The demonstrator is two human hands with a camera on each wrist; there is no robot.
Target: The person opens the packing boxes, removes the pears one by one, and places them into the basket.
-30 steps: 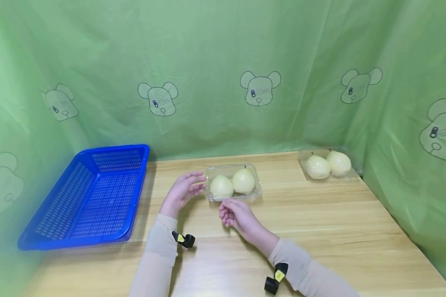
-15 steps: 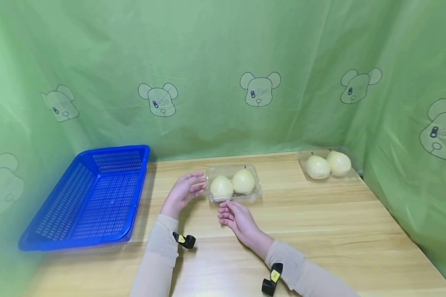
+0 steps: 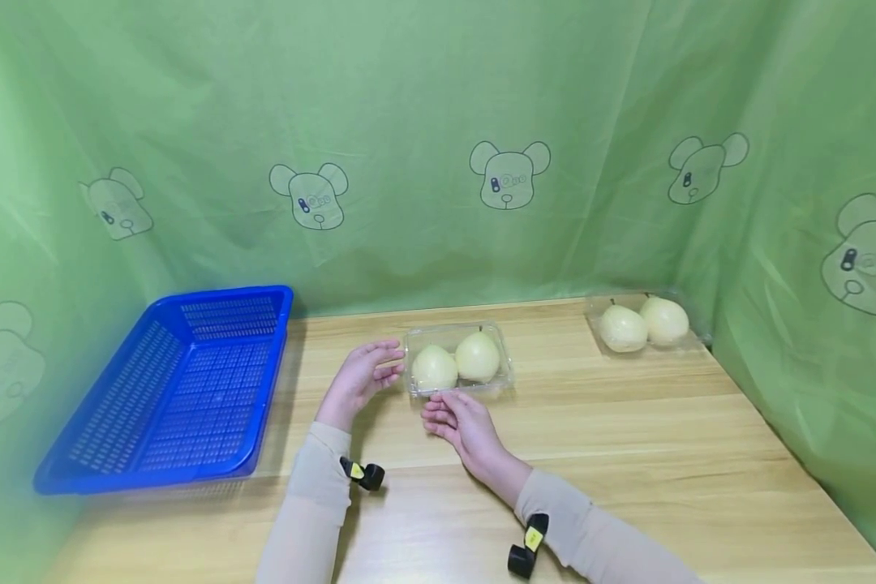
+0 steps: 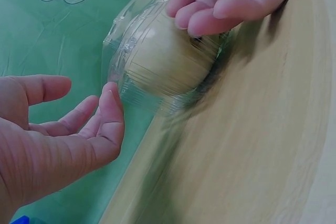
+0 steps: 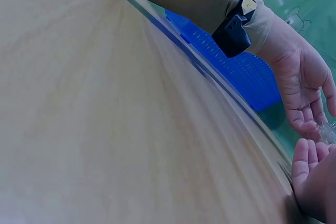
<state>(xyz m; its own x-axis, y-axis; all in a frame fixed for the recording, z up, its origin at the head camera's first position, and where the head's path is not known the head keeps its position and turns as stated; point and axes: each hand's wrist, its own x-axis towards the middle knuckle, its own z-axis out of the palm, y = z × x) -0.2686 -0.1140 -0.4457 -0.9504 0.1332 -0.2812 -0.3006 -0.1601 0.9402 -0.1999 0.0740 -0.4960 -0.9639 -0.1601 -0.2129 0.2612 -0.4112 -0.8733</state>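
A clear plastic clamshell box holding two pale yellow pears lies on the wooden table in the head view. My left hand is at the box's left end, its fingers bent and spread, fingertips right at the plastic. In the left wrist view that hand's thumb and fingers stand well apart. Palm up, my right hand is at the front edge, thumb and index tip by the rim and the other fingers loosely curled. The left wrist view shows the right fingers overlapping one pear.
A blue plastic basket stands on the left. At the back right a second clear plastic package holds two pears. Green curtains with bear-head prints close off the back and sides of the table.
My right hand has shifted slightly left along the box's front edge, its forearm swinging left, and its fingers have loosened a little. The left hand and the box have hardly moved.
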